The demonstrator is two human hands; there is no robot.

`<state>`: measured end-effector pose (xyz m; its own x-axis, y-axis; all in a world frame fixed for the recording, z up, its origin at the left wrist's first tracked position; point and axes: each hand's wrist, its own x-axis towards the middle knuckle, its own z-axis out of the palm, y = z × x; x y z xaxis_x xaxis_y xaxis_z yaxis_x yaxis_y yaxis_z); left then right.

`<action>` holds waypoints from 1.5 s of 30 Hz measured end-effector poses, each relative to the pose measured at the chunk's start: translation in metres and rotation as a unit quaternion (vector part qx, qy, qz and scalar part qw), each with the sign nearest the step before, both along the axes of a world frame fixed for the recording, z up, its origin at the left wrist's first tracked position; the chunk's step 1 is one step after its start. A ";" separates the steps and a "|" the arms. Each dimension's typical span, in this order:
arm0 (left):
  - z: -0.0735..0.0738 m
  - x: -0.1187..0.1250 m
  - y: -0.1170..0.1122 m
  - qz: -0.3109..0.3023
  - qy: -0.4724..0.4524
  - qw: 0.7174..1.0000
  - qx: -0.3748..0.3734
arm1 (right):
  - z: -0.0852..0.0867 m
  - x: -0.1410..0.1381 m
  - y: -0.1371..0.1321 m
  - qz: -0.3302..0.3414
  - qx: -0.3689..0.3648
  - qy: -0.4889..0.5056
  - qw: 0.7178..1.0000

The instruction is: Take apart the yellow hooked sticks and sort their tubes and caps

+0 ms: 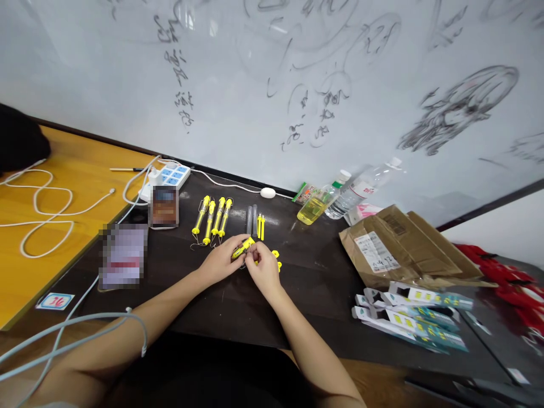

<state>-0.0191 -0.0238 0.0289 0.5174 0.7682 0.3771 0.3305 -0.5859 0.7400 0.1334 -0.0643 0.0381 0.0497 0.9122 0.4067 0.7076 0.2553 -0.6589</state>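
Over the dark table, my left hand (221, 258) is closed around a yellow spring scale (242, 248) that lies slanted between both hands. The fingers of my right hand (266, 273) pinch its upper right end, where a thin metal wire shows. Small yellow plastic parts (276, 254) lie just beside my right hand, partly hidden by it. Behind my hands are clear tubes (252, 220) and thin yellow rods (260, 226), side by side. To the left, several yellow spring scales (208, 222) with metal hooks lie in a row.
A power strip (175, 175), a phone (165, 208) and a blurred-out flat item (124, 256) are on the left, with white cables. On the right stand an oil-coloured bottle (314, 208), a water bottle (355, 190), a cardboard package (399, 243) and several opened small boxes (412, 320).
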 end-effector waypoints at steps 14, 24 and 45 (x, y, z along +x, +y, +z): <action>-0.005 0.000 0.005 -0.057 0.006 0.998 -0.002 | -0.011 0.006 0.004 -0.014 0.052 -0.159 0.986; -0.003 -0.001 0.006 -0.065 -0.014 0.997 -0.038 | -0.017 0.010 0.004 0.009 0.068 -0.179 0.982; -0.003 0.000 0.016 -0.121 -0.211 0.904 -0.353 | -0.010 0.016 0.012 0.147 0.094 0.158 0.972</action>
